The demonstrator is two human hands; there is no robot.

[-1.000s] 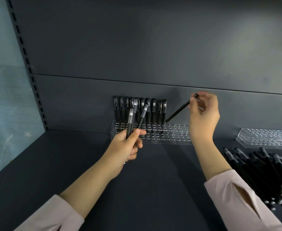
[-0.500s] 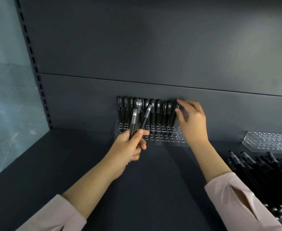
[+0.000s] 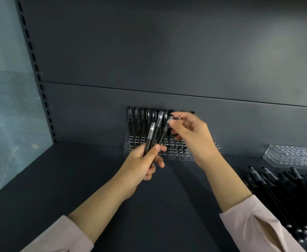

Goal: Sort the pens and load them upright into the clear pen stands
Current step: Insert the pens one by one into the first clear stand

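Observation:
My left hand [image 3: 141, 164] grips three black pens [image 3: 153, 133], fanned upward in front of a clear pen stand [image 3: 176, 155] at the back of the shelf. My right hand [image 3: 192, 135] pinches the cap end of the rightmost of these pens [image 3: 164, 130] between thumb and fingertips. Several black pens [image 3: 136, 120] stand upright in the stand's back row; my right hand hides the right end of that row.
A second clear pen stand [image 3: 294, 154] sits at the back right with no pens in it. A pile of loose black pens [image 3: 285, 193] lies on the dark shelf at the right. The dark back panel rises just behind the stands.
My right hand set its pen upright at the right end of the row, let go, then moved left to the pens in my left hand and took one by its cap.

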